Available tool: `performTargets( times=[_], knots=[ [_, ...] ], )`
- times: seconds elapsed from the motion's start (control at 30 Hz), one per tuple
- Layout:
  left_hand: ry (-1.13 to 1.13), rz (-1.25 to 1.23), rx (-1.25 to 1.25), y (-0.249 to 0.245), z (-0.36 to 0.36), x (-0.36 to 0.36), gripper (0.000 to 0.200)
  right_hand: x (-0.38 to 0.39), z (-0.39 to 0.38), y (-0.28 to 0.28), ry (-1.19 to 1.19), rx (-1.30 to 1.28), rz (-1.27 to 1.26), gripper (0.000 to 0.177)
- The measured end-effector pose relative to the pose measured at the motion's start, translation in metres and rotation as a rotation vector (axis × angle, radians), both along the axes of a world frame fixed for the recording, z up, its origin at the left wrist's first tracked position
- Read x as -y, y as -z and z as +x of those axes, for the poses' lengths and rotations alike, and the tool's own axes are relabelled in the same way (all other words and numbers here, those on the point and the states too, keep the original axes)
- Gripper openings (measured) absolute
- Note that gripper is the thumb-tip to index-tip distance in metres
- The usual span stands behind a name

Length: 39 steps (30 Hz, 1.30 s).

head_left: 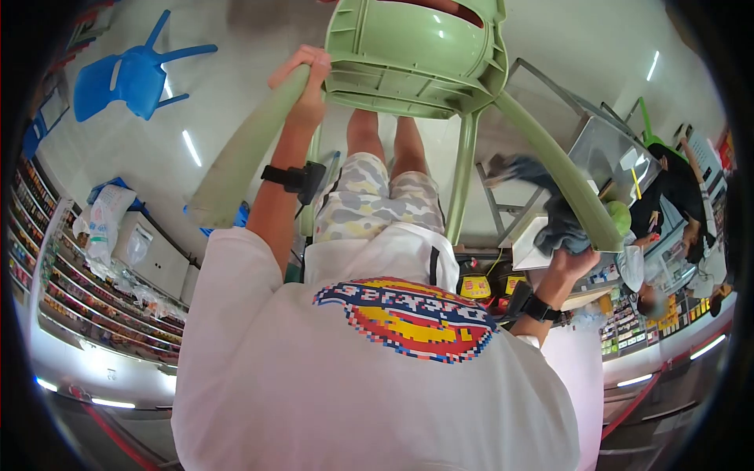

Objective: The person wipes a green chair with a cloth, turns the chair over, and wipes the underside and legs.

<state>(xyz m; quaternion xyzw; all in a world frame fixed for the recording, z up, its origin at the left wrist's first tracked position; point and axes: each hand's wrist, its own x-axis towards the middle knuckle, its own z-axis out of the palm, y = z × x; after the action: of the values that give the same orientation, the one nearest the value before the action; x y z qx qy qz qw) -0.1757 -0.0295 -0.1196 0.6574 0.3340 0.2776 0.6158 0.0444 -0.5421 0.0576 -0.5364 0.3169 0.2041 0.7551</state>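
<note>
A light green plastic chair (416,35) is held up in front of me, its ribbed underside and legs facing me. My left hand (305,72) is closed around one leg (243,157) close to the seat. At the lower right, my right hand (572,265) is closed on a grey-blue cloth (564,229), right by the free end of another leg (554,153). Part of the cloth shows past that leg, blurred, and the leg covers some of it.
A blue plastic chair (129,82) lies on the floor at upper left. Stocked shelves (98,306) line the left side, with plastic bags (102,224) near them. A metal-framed table (609,149) stands at right. People (675,196) are beyond it.
</note>
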Motion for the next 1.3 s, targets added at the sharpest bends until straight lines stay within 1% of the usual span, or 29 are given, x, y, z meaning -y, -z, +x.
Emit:
performTargets(
  times=[0.03, 0.1, 0.17, 0.23, 0.3, 0.37, 0.4, 0.47, 0.5, 0.57, 0.6, 0.67, 0.7, 0.73, 0.77, 0.8, 0.87, 0.9, 0.97, 1.0, 1.07, 1.1, 1.17, 1.2, 1.27, 1.3],
  knots=[
    [-0.004, -0.002, -0.002, 0.001, 0.000, -0.001, 0.020, -0.012, 0.015, -0.004, -0.016, 0.089, 0.051, 0.046],
    [0.014, -0.040, 0.025, 0.002, -0.001, 0.000, 0.019, -0.081, 0.034, 0.007, -0.948, 1.226, -1.276, 0.054],
    [0.018, -0.034, 0.042, 0.003, -0.002, 0.000, 0.019, -0.116, 0.081, 0.025, -1.134, 1.318, -0.809, 0.052],
    [0.019, -0.023, 0.065, 0.004, 0.001, -0.001, 0.018, -0.178, 0.086, 0.040, -0.764, 0.409, -0.362, 0.039],
    [0.011, -0.081, 0.071, -0.001, 0.000, 0.001, 0.019, -0.212, 0.109, 0.066, -1.227, 0.540, -0.412, 0.027],
    [0.015, -0.054, 0.048, 0.003, -0.003, 0.000, 0.019, -0.238, 0.123, 0.099, -1.566, 0.477, -0.267, 0.030],
    [0.032, -0.031, 0.037, 0.004, -0.003, 0.000, 0.019, -0.251, 0.119, 0.106, -1.572, 0.471, -0.259, 0.030],
    [0.031, -0.028, 0.035, 0.004, -0.004, -0.001, 0.019, -0.276, 0.108, 0.114, -2.104, 1.009, -0.318, 0.036],
    [0.037, -0.019, 0.040, 0.004, -0.003, -0.002, 0.019, -0.283, 0.114, 0.122, -2.114, 1.010, -0.314, 0.036],
    [0.021, -0.039, 0.048, 0.005, -0.002, -0.001, 0.019, -0.296, 0.121, 0.135, -2.326, 1.330, -0.463, 0.037],
    [0.011, -0.055, 0.055, 0.004, -0.003, -0.001, 0.018, -0.302, 0.120, 0.135, -2.333, 1.333, -0.452, 0.037],
    [0.005, -0.051, 0.039, 0.004, -0.005, -0.002, 0.018, -0.313, 0.117, 0.131, -2.450, 1.237, -0.414, 0.036],
    [0.003, -0.050, 0.031, 0.005, -0.006, -0.002, 0.017, -0.316, 0.118, 0.130, -2.460, 1.232, -0.413, 0.036],
    [-0.005, -0.057, 0.035, 0.006, -0.006, -0.002, 0.017, -0.317, 0.122, 0.129, -2.454, 1.113, -0.368, 0.040],
    [0.001, -0.051, 0.097, 0.008, -0.005, -0.003, 0.017, -0.319, 0.126, 0.128, -2.443, 0.998, -0.326, 0.044],
    [0.005, -0.041, 0.157, 0.009, -0.004, -0.004, 0.017, -0.318, 0.127, 0.133, -2.454, 1.003, -0.325, 0.044],
    [-0.009, -0.020, 0.160, 0.009, -0.003, -0.003, 0.017, -0.316, 0.124, 0.146, -2.326, 1.359, -0.143, 0.058],
    [-0.013, -0.002, 0.160, 0.009, -0.003, -0.003, 0.017, -0.321, 0.120, 0.141, -2.329, 1.362, -0.140, 0.058],
    [-0.008, -0.008, 0.111, 0.007, -0.006, -0.004, 0.017, -0.328, 0.106, 0.132, -2.406, 1.069, -0.457, 0.048],
    [0.005, -0.014, 0.066, 0.006, -0.007, -0.003, 0.016, -0.332, 0.100, 0.136, -2.409, 1.070, -0.452, 0.048],
    [0.002, -0.009, 0.099, 0.009, -0.005, -0.004, 0.016, -0.338, 0.091, 0.152, -2.142, 1.721, -0.547, 0.058],
    [0.006, -0.009, 0.133, 0.010, -0.005, -0.005, 0.016, -0.337, 0.090, 0.158, -2.139, 1.724, -0.544, 0.058],
    [0.015, -0.009, 0.147, 0.012, -0.005, -0.007, 0.016, -0.331, 0.089, 0.167, -2.057, 1.746, -0.856, 0.063],
    [0.024, -0.012, 0.163, 0.012, -0.005, -0.006, 0.016, -0.328, 0.086, 0.168, -2.063, 1.742, -0.857, 0.063],
    [0.003, -0.023, 0.162, 0.013, -0.004, -0.004, 0.016, -0.326, 0.083, 0.170, -1.855, 1.807, -1.412, 0.098],
    [-0.013, -0.029, 0.157, 0.012, -0.004, -0.004, 0.015, -0.331, 0.081, 0.165, -1.857, 1.810, -1.413, 0.098]
  ],
)
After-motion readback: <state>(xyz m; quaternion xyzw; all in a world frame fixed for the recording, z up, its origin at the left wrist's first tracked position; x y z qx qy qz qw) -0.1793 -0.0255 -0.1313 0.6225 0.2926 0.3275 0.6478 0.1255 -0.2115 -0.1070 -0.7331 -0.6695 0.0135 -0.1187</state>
